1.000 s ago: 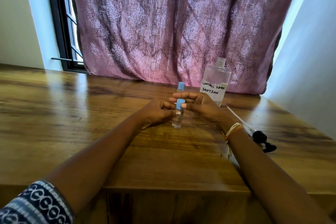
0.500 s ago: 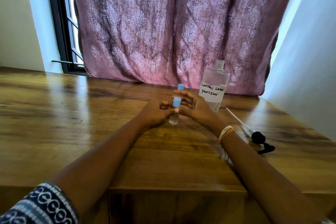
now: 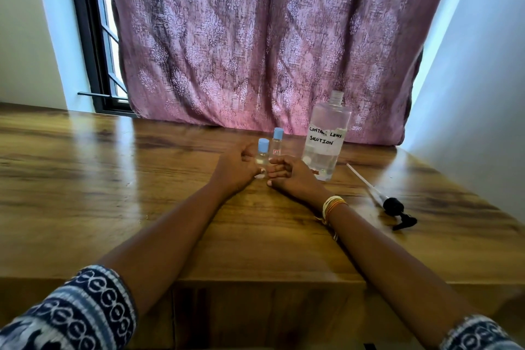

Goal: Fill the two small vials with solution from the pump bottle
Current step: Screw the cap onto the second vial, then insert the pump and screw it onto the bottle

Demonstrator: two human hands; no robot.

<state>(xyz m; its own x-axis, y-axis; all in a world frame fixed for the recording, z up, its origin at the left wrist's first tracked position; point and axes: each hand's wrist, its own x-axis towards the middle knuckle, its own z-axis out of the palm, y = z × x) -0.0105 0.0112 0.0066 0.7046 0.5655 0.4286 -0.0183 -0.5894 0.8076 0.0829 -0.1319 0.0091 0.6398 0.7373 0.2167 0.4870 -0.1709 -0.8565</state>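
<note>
Vials: I saw both vials (image 3: pixel 262 152) capped, apparently filled.
Fingers: left hand (image 3: pixel 237 169) and right hand (image 3: pixel 289 176) curled loosely, holding nothing.
Left: likely only refitting the pump (image 3: pixel 393 207).

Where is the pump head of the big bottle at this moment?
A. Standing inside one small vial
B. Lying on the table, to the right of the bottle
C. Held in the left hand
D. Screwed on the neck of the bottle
B: the black pump head with its long tube lies flat on the table, right of the big bottle, whose neck is open.
</note>
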